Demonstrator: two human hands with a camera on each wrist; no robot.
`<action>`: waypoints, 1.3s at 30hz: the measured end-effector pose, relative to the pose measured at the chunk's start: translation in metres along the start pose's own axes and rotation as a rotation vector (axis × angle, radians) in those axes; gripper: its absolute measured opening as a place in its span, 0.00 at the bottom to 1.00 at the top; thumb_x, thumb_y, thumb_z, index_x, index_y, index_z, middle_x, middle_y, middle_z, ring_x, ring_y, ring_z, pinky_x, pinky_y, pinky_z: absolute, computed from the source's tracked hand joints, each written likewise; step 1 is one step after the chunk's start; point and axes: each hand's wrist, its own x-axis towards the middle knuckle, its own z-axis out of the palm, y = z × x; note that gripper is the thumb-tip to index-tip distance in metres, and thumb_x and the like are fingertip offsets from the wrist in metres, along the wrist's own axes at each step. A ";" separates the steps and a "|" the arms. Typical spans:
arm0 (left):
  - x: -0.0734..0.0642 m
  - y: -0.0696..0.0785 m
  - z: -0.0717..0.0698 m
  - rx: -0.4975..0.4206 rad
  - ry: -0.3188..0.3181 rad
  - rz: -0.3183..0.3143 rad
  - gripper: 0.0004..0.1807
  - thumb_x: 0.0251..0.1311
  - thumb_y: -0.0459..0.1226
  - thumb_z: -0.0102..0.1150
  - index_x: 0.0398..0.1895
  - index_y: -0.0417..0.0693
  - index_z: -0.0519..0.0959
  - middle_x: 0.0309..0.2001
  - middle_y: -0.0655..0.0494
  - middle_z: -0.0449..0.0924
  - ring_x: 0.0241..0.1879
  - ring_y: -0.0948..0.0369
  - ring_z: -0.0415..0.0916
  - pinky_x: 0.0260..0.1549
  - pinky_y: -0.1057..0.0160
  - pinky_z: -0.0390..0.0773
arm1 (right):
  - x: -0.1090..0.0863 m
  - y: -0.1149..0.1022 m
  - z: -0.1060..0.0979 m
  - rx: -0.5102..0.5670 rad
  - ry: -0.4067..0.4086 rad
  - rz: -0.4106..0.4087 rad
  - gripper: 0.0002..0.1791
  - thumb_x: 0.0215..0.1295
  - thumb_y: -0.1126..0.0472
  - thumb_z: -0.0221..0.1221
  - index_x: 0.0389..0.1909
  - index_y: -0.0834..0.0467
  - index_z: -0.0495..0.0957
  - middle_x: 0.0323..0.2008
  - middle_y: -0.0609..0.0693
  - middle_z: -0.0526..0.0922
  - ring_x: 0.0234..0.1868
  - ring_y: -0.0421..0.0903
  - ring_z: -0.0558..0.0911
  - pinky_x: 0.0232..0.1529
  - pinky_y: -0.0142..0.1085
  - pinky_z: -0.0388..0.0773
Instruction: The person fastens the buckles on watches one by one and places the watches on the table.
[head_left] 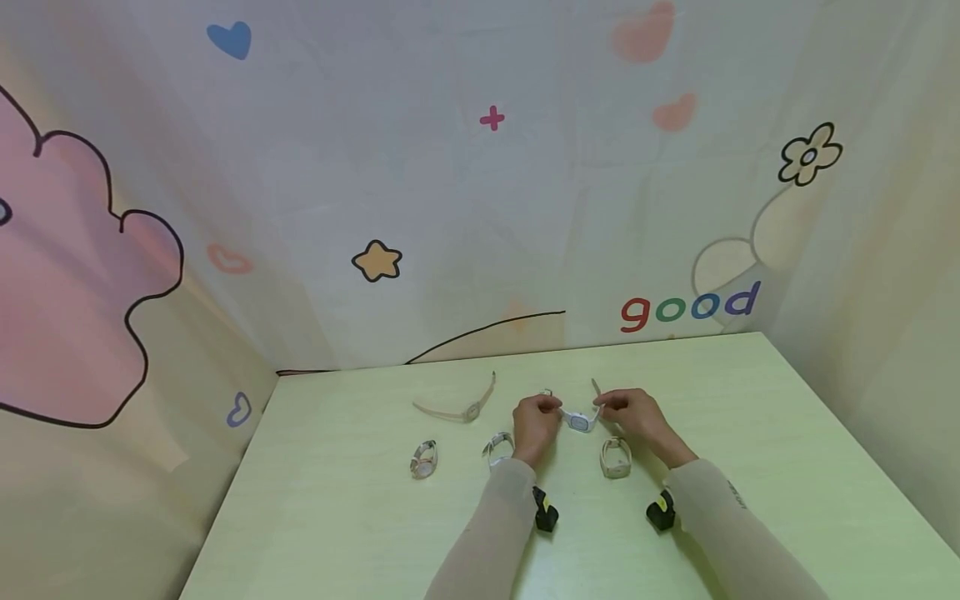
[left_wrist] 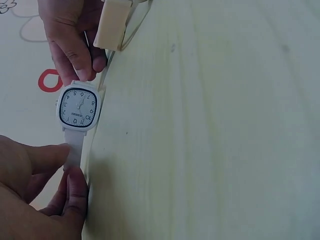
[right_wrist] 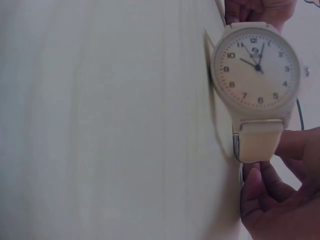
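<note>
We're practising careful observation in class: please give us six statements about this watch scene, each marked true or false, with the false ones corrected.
1. The left hand pinches the strap of the white watch. True.
2. The white watch has a perfectly round dial. False: its dial is a rounded square.
3. The cream watch near the right hand has a round dial. True.
4. The white watch's strap is buckled into a closed loop. False: it is undone, with a hand at each side.
5. The backdrop bears the word "good". True.
6. Only two watches are on the table. False: five show in the head view.
</note>
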 end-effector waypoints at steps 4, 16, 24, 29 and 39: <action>0.000 -0.001 -0.001 0.023 -0.008 0.022 0.06 0.56 0.27 0.63 0.33 0.42 0.87 0.29 0.54 0.84 0.29 0.67 0.75 0.30 0.70 0.74 | 0.000 0.000 0.001 -0.035 0.002 -0.015 0.10 0.66 0.67 0.59 0.45 0.59 0.85 0.45 0.57 0.85 0.41 0.48 0.77 0.39 0.35 0.75; 0.000 -0.002 0.000 0.061 -0.007 0.071 0.04 0.54 0.26 0.66 0.28 0.42 0.86 0.27 0.54 0.83 0.27 0.68 0.73 0.28 0.71 0.73 | 0.000 0.002 0.000 -0.082 0.003 -0.045 0.08 0.65 0.67 0.60 0.41 0.59 0.85 0.38 0.55 0.85 0.37 0.47 0.77 0.36 0.33 0.73; 0.000 -0.003 -0.002 0.040 -0.016 0.065 0.03 0.54 0.28 0.67 0.27 0.44 0.86 0.25 0.56 0.81 0.25 0.69 0.70 0.27 0.71 0.70 | -0.002 0.002 -0.002 -0.106 -0.015 -0.084 0.06 0.66 0.67 0.58 0.39 0.59 0.82 0.32 0.51 0.78 0.35 0.47 0.73 0.35 0.35 0.69; 0.001 -0.005 -0.004 0.015 -0.027 0.057 0.03 0.55 0.30 0.68 0.27 0.45 0.85 0.24 0.56 0.81 0.25 0.69 0.69 0.27 0.72 0.69 | -0.004 0.003 -0.004 -0.124 -0.008 -0.097 0.06 0.66 0.67 0.56 0.40 0.59 0.81 0.33 0.53 0.79 0.36 0.47 0.73 0.36 0.35 0.69; 0.003 0.002 -0.007 -0.115 -0.037 0.074 0.01 0.56 0.31 0.68 0.31 0.42 0.86 0.27 0.55 0.81 0.25 0.69 0.71 0.26 0.73 0.73 | -0.009 0.004 -0.012 -0.032 0.046 -0.072 0.06 0.71 0.63 0.56 0.44 0.59 0.77 0.35 0.57 0.84 0.32 0.45 0.76 0.30 0.34 0.70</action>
